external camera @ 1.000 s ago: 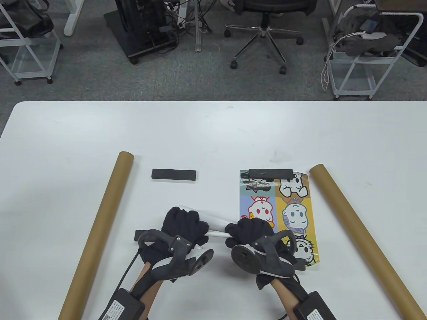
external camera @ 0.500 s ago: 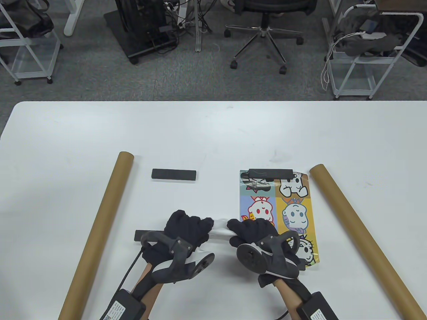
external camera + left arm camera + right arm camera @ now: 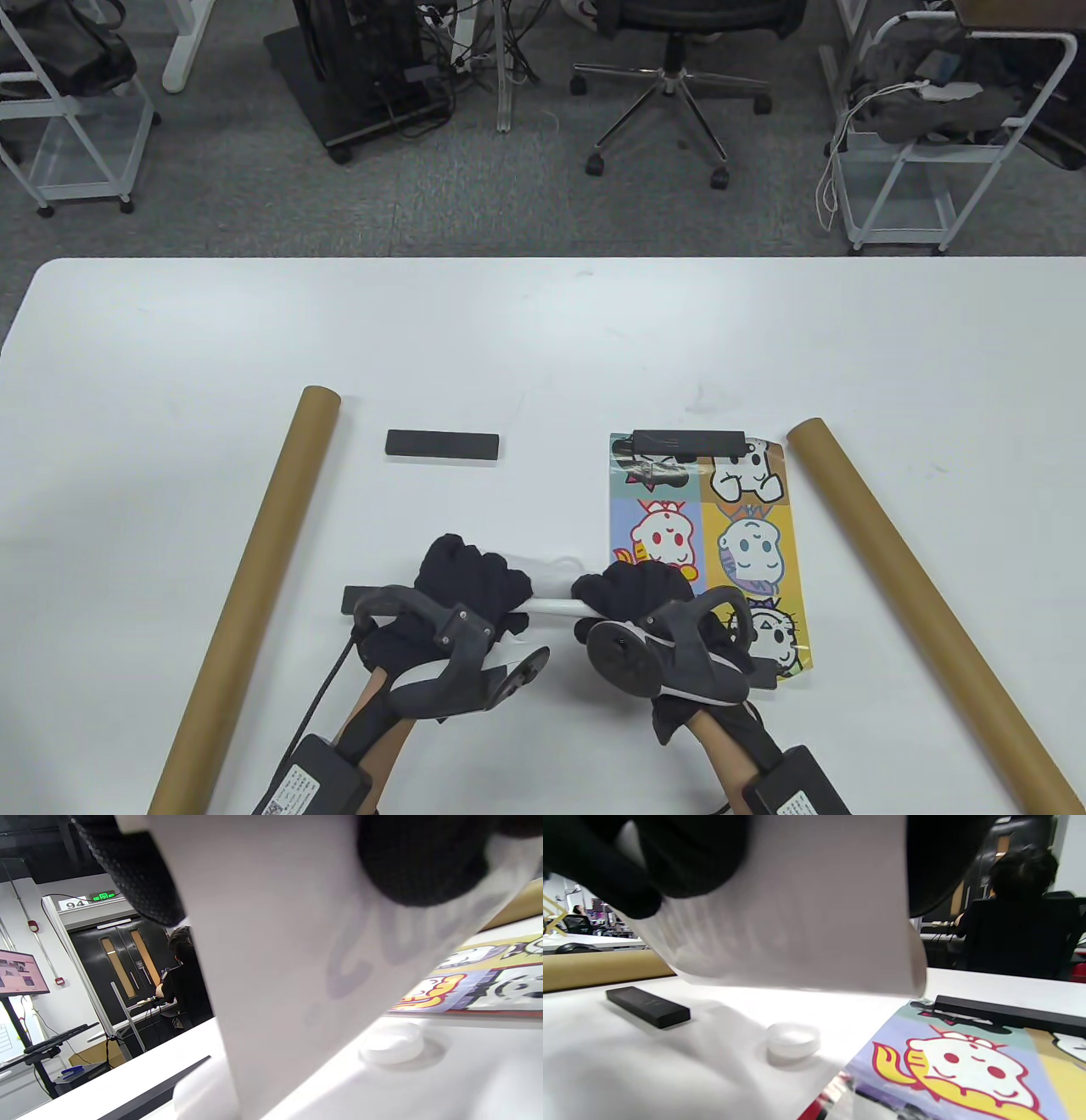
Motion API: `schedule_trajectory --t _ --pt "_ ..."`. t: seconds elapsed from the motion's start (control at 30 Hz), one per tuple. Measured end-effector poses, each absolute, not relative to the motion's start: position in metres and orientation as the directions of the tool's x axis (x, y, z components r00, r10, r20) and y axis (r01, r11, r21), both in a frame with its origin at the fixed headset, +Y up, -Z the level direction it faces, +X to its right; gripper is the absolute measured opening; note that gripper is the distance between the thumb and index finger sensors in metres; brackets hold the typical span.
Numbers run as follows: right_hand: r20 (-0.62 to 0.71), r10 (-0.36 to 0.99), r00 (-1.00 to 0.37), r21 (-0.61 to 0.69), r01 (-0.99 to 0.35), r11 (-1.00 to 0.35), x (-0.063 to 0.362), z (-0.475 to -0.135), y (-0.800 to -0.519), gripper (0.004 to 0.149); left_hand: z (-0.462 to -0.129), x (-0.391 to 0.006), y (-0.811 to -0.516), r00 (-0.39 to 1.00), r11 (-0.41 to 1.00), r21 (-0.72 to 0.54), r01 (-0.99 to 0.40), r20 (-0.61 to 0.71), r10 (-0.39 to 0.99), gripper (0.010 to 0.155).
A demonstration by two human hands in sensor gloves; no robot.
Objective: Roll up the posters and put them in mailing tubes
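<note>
1 white table (image 3: 543, 340), grey carpeted office floor (image 3: 237, 212)

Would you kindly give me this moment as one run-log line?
step: rolling | left hand: grips rolled poster | right hand: grips same roll | flat poster: weighted, unrolled | mailing tubes: untouched

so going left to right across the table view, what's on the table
left mailing tube → black bar → left hand → rolled white poster held between the hands → right hand → flat cartoon poster → right mailing tube
</note>
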State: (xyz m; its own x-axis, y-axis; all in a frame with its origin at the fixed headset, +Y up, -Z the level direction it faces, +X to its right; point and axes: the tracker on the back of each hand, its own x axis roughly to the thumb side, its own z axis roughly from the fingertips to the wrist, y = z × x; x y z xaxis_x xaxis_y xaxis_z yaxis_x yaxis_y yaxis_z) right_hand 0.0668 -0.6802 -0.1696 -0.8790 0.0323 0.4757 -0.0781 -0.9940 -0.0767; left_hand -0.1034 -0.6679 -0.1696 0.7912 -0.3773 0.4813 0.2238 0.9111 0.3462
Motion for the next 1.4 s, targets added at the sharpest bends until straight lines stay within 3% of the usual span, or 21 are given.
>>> schedule_trajectory --t 0.3,0.5,0.77,0.97,1.17,1.27,1.4 --pt "0.433 0.012 -0.901 -0.104 -0.063 -0.993 0.07 -0.17 -0.682 0.045 -0.166 -0.097 -0.666 0.806 0.914 0.334 0.231 0.46 -0.372 0.055" --pt "0.447 0.039 -0.894 -0.096 -0.091 -0.991 0.075 -0.172 -0.682 0.049 -0.167 -0.1 -0.663 0.83 0.92 0.364 0.149 0.46 -0.316 0.067" --pt "0.465 0.036 -0.884 -0.109 -0.098 -0.989 0.072 -0.171 -0.681 0.055 -0.17 -0.108 -0.663 0.834 0.91 0.378 0.168 0.438 -0.336 0.05" --pt "0.46 0.046 -0.887 -0.105 -0.106 -0.989 0.072 -0.171 -0.68 0.052 -0.172 -0.109 -0.666 0.846 0.934 0.33 0.134 0.453 -0.281 0.051" --pt "0.471 0.109 -0.875 -0.01 -0.129 -0.992 0.076 -0.173 -0.678 0.056 -0.169 -0.104 -0.665 0.814 0.901 0.376 0.215 0.441 -0.378 0.058" --pt "0.466 0.064 -0.883 -0.053 -0.1 -0.994 0.075 -0.173 -0.679 0.051 -0.168 -0.099 -0.667 0.793 0.882 0.394 0.258 0.435 -0.427 0.05" --pt "0.468 0.074 -0.88 -0.057 -0.114 -0.992 0.075 -0.173 -0.68 0.043 -0.169 -0.099 -0.668 0.802 0.9 0.371 0.23 0.451 -0.391 0.039"
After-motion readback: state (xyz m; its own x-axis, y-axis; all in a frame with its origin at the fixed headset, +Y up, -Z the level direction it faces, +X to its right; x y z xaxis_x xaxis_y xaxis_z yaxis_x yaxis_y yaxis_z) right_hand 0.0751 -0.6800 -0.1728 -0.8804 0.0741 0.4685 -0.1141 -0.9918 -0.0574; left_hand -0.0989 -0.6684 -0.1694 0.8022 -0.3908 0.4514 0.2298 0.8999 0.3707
